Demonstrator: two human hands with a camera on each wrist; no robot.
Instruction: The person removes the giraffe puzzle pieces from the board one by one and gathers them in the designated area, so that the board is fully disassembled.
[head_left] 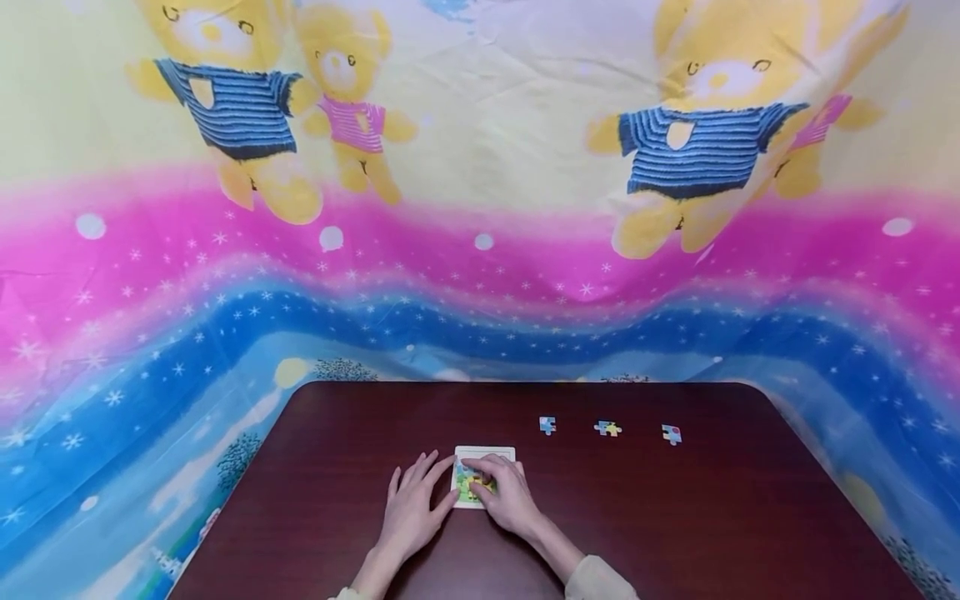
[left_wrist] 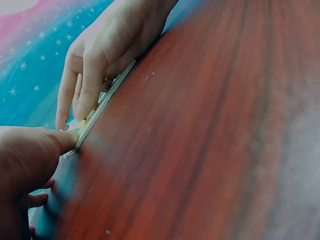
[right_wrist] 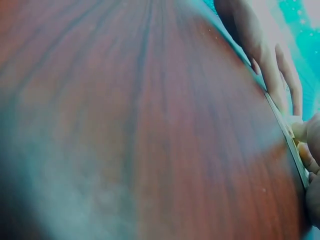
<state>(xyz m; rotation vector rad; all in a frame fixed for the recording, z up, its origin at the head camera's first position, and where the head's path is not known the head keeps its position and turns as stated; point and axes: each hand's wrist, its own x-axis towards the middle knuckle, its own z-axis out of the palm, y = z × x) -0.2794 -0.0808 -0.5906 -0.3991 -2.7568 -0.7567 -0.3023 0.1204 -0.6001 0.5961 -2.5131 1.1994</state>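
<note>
A small, square, white-bordered jigsaw board (head_left: 486,451) with a colourful picture is laid on the dark red-brown, wood-grained counter (head_left: 675,517). Its left edge is touched by the left hand (head_left: 415,504), grip spread wide. It is partly covered by the right hand (head_left: 510,493); whether anything is held in that grip cannot be told. Three small multicoloured jigsaw pieces (head_left: 606,428) are spaced out beyond, rightward.

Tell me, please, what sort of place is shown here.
Probably an indoor table spot for doing puzzles. A dark wooden table stands before what looks like a hanging cloth printed with bears, and three loose puzzle pieces lie toward the table's far side.
</note>
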